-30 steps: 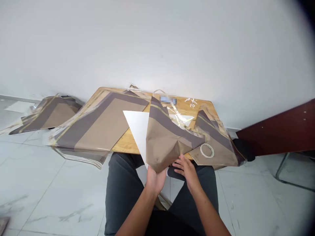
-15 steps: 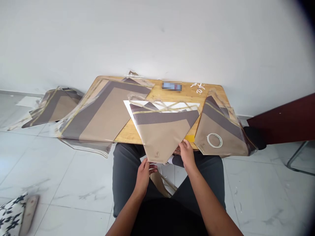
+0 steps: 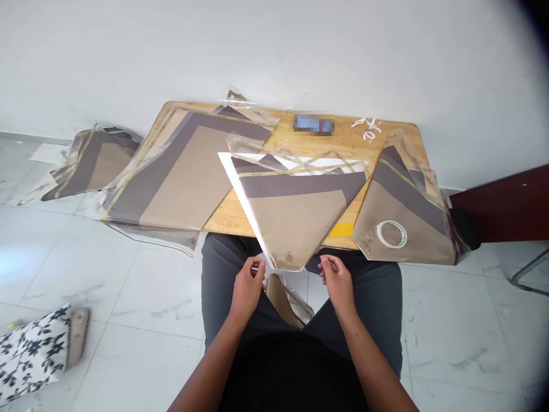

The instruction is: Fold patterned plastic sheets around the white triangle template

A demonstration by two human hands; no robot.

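Tabletop [image 3: 338, 143] above, curled left hand [image 3: 247, 289] and right hand [image 3: 337, 283] flank packaging [image 3: 291, 223].

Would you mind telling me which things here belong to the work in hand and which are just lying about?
In use: left hand, right hand, folded wrapping sheet, white card.
Lying about: tape roll, yellow strip, flat wrapping sheet, floral bag.

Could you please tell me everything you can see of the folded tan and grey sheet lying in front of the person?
The sheet looks like glossy plastic wrap, printed tan with a dark grey band and thin gold lines, with a small emblem near its tip. Folded to a point facing the person, it lies flat on a white board, and its clear upper part lets the board show through. The tip overhangs the edge of the wooden table, between the left hand and right hand, apparently untouched.
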